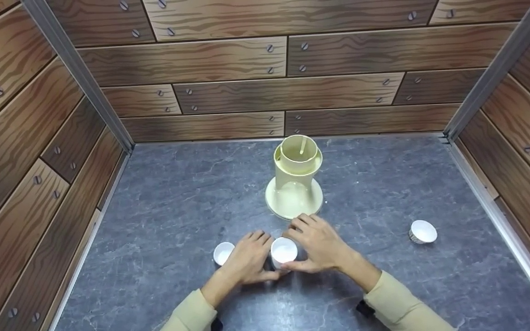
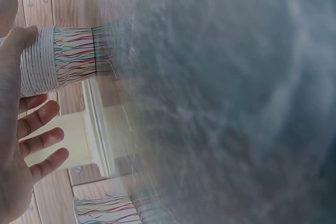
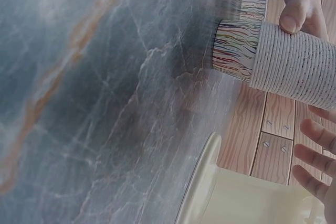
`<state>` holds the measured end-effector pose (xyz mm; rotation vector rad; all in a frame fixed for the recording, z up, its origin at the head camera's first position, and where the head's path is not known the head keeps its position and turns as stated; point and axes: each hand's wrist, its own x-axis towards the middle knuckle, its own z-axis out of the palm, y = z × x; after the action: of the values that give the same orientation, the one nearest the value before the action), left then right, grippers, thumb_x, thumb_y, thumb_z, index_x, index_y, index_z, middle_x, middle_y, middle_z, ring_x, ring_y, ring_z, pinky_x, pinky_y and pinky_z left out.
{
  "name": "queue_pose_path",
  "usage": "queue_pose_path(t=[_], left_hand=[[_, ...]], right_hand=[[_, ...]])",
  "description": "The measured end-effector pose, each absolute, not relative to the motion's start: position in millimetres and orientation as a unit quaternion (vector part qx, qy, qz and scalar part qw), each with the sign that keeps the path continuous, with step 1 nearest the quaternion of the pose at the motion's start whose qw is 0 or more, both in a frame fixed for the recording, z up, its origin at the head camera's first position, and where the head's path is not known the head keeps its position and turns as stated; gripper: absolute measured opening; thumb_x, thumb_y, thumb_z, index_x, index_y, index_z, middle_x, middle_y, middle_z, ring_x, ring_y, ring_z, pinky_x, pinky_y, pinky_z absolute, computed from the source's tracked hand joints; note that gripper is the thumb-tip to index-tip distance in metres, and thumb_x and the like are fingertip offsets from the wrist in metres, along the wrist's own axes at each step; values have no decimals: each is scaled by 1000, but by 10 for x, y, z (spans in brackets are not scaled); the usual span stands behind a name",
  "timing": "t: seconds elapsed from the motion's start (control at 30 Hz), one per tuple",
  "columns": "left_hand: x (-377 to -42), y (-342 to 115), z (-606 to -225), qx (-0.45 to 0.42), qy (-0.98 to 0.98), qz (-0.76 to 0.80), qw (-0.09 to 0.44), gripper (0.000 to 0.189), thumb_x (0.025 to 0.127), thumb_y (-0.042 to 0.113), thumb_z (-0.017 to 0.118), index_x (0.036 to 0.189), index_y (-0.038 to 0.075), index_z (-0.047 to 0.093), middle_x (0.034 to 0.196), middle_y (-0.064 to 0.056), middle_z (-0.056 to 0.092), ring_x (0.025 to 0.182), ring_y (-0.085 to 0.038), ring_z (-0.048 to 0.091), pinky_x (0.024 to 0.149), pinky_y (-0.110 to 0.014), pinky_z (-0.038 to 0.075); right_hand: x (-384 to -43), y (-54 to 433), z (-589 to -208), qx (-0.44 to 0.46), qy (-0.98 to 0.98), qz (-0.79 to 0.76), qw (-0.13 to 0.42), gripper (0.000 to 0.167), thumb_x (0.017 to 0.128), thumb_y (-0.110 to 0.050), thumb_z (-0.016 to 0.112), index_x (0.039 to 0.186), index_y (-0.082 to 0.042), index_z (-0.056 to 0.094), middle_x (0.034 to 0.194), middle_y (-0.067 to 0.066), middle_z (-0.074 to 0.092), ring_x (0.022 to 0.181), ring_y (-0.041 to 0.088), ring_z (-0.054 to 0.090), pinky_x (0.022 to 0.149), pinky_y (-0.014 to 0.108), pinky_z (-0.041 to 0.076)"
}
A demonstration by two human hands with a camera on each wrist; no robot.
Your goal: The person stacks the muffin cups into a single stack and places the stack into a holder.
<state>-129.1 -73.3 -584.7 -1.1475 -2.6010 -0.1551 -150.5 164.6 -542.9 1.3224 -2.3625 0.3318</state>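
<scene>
A tall stack of nested white paper cups (image 1: 284,252) stands upright on the table, open tops facing up. Below its many rims, the lowest cup shows wavy coloured lines (image 2: 76,56). My left hand (image 1: 250,258) holds the stack from the left, its thumb at the near side; in the left wrist view its other fingers (image 2: 44,142) are loosely bent. From the right, my right hand (image 1: 319,244) curves round the same stack, thumb in front and fingers behind. A single paper cup (image 1: 224,253) stands just left of my left hand, partly hidden by it.
Beyond the hands stands a cream cylindrical holder (image 1: 292,195) with a wide round base and an inner tube. Another single paper cup (image 1: 423,231) sits far to the right. Wood-patterned walls (image 1: 228,99) with metal corner posts enclose the grey marbled table (image 1: 177,184).
</scene>
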Motion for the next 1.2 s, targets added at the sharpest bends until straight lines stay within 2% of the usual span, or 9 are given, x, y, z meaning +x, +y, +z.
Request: queue_pose_path(t=[0.13, 0.43, 0.77, 1.0, 1.2], left_hand=[[-1286, -727, -5853, -398, -903, -57, 152, 75, 76, 74, 67, 115, 11, 64, 105, -4, 64, 100, -22, 58, 87, -38, 51], [-1280, -727, -5869, -395, -902, -75, 156, 72, 77, 74, 68, 112, 12, 63, 104, -3, 64, 97, -21, 57, 83, -38, 50], [-1286, -715, -5877, -394, -902, -77, 157, 74, 74, 74, 70, 114, 11, 64, 104, -3, 64, 98, -21, 58, 86, -39, 51], [-1287, -722, -5861, -393, -905, -77, 145, 75, 75, 73, 69, 116, 11, 63, 107, -4, 64, 101, -22, 58, 87, -40, 50], [-1279, -721, -5852, -392, -905, -75, 149, 74, 75, 73, 69, 115, 12, 63, 106, -4, 64, 100, -22, 57, 86, -39, 50]], right_hand=[[-1506, 1672, -5426, 474, -845, 126, 211, 67, 77, -77, 65, 108, -17, 70, 102, 1, 60, 94, 21, 56, 80, 39, 47], [-1467, 1817, -5360, 456, -856, 136, 200, 71, 79, -78, 63, 112, -16, 71, 106, 1, 62, 99, 21, 57, 83, 40, 48], [-1446, 2053, -5323, 443, -865, 139, 192, 73, 75, -74, 71, 118, -15, 70, 113, 2, 62, 103, 21, 57, 79, 39, 48], [-1442, 2251, -5305, 431, -874, 122, 187, 72, 79, -77, 65, 118, -17, 72, 111, 1, 61, 101, 20, 55, 80, 39, 47], [-1454, 2415, -5299, 429, -876, 108, 193, 71, 79, -76, 65, 116, -16, 73, 109, 2, 61, 100, 23, 57, 81, 42, 48]])
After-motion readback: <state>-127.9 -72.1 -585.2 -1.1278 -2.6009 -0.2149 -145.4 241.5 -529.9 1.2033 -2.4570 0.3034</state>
